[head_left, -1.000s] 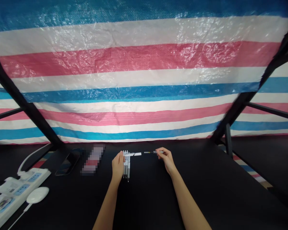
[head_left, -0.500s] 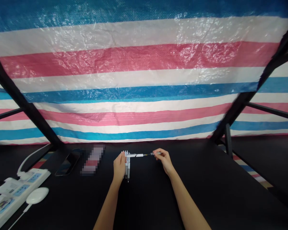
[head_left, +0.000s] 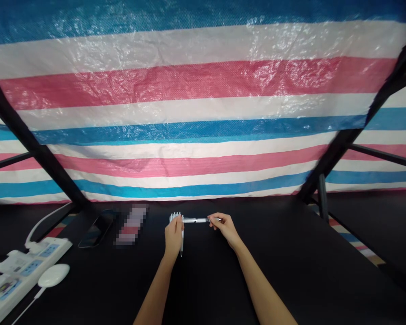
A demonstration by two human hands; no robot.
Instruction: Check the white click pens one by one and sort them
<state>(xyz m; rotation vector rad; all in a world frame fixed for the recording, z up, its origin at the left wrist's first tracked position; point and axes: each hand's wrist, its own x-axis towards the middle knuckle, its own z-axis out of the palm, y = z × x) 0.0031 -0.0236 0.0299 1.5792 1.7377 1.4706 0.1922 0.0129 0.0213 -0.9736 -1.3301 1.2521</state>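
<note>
A white pen barrel [head_left: 195, 220] lies crosswise between my two hands, level above the black table. My left hand [head_left: 173, 235] pinches its left end. Fingers of my right hand [head_left: 224, 228] are closed on the grey tip part at the barrel's right end, and the two parts now look touching. Several white and grey pens [head_left: 182, 243] stand side by side beneath my left hand, their tops showing above its fingers and one tip pointing toward me; the hand hides most of them.
On the black table [head_left: 203, 280], a dark phone [head_left: 96, 229] and a pixelated pack [head_left: 131, 225] lie to the left. A white power strip [head_left: 30, 271] and a white round-ended plug device [head_left: 54, 275] sit nearer left. Striped sheeting [head_left: 189, 167] hangs behind, between black frame bars.
My right hand has moved left with the tip part, closing the gap in which the thin refill showed. My left hand has shifted slightly right and covers more of the pens.
</note>
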